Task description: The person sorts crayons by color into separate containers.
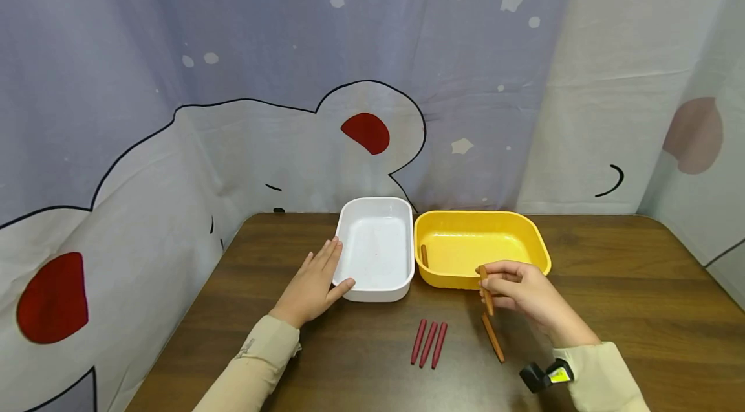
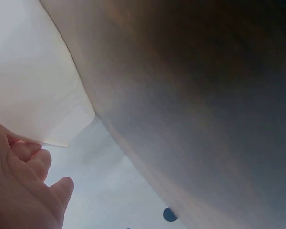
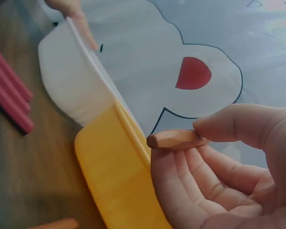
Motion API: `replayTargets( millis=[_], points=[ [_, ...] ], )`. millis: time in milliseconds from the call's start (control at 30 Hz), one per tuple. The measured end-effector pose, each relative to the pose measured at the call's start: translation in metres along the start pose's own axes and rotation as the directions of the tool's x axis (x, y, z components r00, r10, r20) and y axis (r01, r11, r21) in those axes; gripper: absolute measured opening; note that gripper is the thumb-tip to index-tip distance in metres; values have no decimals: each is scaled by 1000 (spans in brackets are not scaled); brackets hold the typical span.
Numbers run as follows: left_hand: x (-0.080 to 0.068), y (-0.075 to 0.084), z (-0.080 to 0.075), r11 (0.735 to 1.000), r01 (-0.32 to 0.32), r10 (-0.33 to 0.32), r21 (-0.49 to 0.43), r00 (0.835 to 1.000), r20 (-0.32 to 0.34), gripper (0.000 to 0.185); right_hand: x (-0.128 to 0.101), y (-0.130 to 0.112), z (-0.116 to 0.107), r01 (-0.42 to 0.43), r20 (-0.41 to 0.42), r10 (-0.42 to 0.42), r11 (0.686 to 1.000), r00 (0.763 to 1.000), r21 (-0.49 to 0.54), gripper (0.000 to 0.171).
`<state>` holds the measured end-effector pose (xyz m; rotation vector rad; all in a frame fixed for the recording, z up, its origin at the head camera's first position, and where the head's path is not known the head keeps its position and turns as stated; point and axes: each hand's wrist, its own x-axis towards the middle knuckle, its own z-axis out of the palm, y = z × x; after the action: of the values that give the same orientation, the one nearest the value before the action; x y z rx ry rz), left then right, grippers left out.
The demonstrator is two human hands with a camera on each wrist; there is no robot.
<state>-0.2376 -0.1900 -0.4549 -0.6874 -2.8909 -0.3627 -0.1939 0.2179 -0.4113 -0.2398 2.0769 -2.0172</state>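
My right hand [image 1: 520,289] pinches an orange-brown crayon [image 1: 486,292] between thumb and fingers, close to the near rim of the yellow tray [image 1: 483,282]. In the right wrist view the crayon [image 3: 174,140] shows its blunt end pointing left. A second orange-brown crayon [image 1: 493,338] lies on the table below this hand, and another orange-brown crayon [image 1: 424,255] lies inside the yellow tray at its left end. My left hand [image 1: 314,282] rests on the left edge of the white tray [image 1: 378,295], fingers extended and thumb at the near corner.
Three dark red crayons [image 1: 429,344] lie side by side on the wooden table [image 1: 349,360], in front of the trays. The white tray stands left of the yellow one, their rims close together. Behind the table hangs a patterned curtain [image 1: 279,153].
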Motion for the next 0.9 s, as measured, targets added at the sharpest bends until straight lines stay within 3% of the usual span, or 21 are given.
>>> replayTargets(
  millis=[267,433,667,900],
  points=[
    [0,0,0,1000,-4,4,12,1000,1,84,23,-14,3,35,-16,-35,999,999,-19,43],
    [-1,1,-1,1000,-2,2,4,1000,2,84,42,-18,6,-5,-36,4,1000,999,-18,45],
    [-1,3,-1,1000,-4,4,-2,1000,-11,83,71,-12,7,-71,-96,62,993,993,-93,47],
    [-2,0,1,1000,-2,2,5,1000,-15,83,97,-3,16,-128,-144,106,981,984,-149,39]
  ],
)
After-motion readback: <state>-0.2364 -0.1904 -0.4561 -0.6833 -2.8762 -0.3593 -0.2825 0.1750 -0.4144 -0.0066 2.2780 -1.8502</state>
